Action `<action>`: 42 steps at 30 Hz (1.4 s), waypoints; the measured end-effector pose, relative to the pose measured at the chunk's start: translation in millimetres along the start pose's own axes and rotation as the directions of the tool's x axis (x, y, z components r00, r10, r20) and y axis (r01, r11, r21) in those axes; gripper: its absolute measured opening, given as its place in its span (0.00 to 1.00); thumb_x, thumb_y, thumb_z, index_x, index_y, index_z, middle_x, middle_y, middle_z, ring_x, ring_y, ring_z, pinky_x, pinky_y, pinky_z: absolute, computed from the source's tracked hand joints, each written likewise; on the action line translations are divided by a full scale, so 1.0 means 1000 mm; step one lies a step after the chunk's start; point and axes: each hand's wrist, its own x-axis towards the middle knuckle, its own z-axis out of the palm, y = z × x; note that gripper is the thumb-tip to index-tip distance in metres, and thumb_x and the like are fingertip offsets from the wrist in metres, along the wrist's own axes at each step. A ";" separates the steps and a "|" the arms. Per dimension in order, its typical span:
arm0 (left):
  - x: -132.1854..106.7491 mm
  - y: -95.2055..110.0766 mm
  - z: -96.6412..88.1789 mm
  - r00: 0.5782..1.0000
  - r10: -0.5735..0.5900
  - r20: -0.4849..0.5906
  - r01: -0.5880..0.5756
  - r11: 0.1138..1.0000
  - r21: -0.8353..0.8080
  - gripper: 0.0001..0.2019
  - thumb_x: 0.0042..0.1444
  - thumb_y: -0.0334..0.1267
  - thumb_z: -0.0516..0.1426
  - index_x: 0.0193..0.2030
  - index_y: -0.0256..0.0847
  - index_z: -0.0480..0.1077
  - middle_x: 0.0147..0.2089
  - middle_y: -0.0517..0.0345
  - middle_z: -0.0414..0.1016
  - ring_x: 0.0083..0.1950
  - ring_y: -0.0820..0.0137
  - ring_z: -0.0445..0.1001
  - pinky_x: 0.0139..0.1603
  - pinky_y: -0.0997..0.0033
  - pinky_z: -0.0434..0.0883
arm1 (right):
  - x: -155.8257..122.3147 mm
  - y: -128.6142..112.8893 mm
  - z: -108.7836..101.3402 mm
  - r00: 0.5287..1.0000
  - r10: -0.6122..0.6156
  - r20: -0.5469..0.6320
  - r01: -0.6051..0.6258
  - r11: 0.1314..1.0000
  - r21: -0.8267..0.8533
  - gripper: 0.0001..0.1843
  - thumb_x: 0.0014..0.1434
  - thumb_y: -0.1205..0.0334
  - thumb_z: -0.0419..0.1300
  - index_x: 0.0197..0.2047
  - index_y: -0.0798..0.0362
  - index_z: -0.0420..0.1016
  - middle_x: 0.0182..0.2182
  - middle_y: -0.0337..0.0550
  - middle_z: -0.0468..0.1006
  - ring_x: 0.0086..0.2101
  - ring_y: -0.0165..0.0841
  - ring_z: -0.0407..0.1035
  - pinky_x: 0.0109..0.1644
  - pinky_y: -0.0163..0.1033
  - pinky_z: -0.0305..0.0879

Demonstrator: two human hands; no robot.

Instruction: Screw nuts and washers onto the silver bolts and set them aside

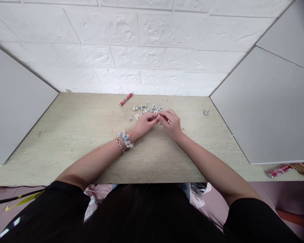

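Metal bolts (152, 109) lie just beyond the closely paired hands (172, 125); whether these grasp anything, I cannot tell.

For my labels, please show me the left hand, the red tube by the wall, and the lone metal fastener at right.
Left hand (143, 125): head view, back of the hand.
Red tube (126, 99): head view, middle of its length.
Lone metal fastener (206, 112): head view, near its middle.

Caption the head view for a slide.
Left hand and right hand, fingers close to each other, beside loose bolts on a pale tabletop; a red tube lies near the wall.
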 end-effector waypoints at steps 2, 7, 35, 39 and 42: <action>0.000 0.000 0.000 1.000 0.009 -0.003 -0.009 0.998 0.058 0.11 0.57 0.42 0.54 0.36 0.39 0.75 0.32 0.58 0.73 0.33 0.73 0.66 0.36 0.73 0.63 | 0.000 -0.001 0.000 1.000 -0.008 -0.002 0.008 1.000 0.004 0.13 0.61 0.52 0.55 0.39 0.51 0.76 0.33 0.44 0.74 0.30 0.31 0.68 0.33 0.38 0.68; 0.001 0.000 -0.001 1.000 -0.001 0.011 -0.001 0.985 0.174 0.10 0.56 0.35 0.54 0.39 0.40 0.77 0.32 0.59 0.73 0.33 0.73 0.67 0.37 0.73 0.64 | 0.000 -0.004 0.000 0.999 -0.041 0.006 0.041 0.999 0.023 0.09 0.61 0.59 0.55 0.38 0.51 0.75 0.33 0.43 0.74 0.30 0.30 0.67 0.33 0.38 0.68; 0.000 0.000 0.000 0.999 -0.042 -0.022 0.043 0.996 0.084 0.10 0.57 0.40 0.55 0.33 0.37 0.73 0.29 0.60 0.69 0.31 0.73 0.64 0.35 0.72 0.61 | -0.001 0.003 0.002 0.981 -0.158 0.110 0.171 0.978 -0.120 0.17 0.64 0.65 0.45 0.45 0.50 0.74 0.41 0.49 0.71 0.42 0.38 0.65 0.49 0.48 0.63; 0.001 -0.001 0.000 0.999 -0.034 -0.012 0.035 0.995 0.092 0.10 0.57 0.41 0.54 0.32 0.38 0.72 0.28 0.60 0.69 0.31 0.72 0.64 0.36 0.71 0.62 | -0.001 0.003 0.002 0.976 -0.187 0.113 0.197 0.977 -0.085 0.17 0.64 0.67 0.44 0.46 0.49 0.73 0.42 0.49 0.71 0.44 0.37 0.65 0.49 0.46 0.64; 0.001 -0.001 0.000 1.000 -0.019 -0.003 0.019 0.995 0.096 0.11 0.58 0.41 0.54 0.31 0.37 0.71 0.28 0.59 0.67 0.32 0.72 0.64 0.36 0.71 0.62 | -0.001 0.003 0.001 0.975 -0.192 0.109 0.202 0.975 -0.095 0.17 0.64 0.66 0.44 0.46 0.49 0.72 0.42 0.48 0.72 0.44 0.37 0.66 0.50 0.45 0.64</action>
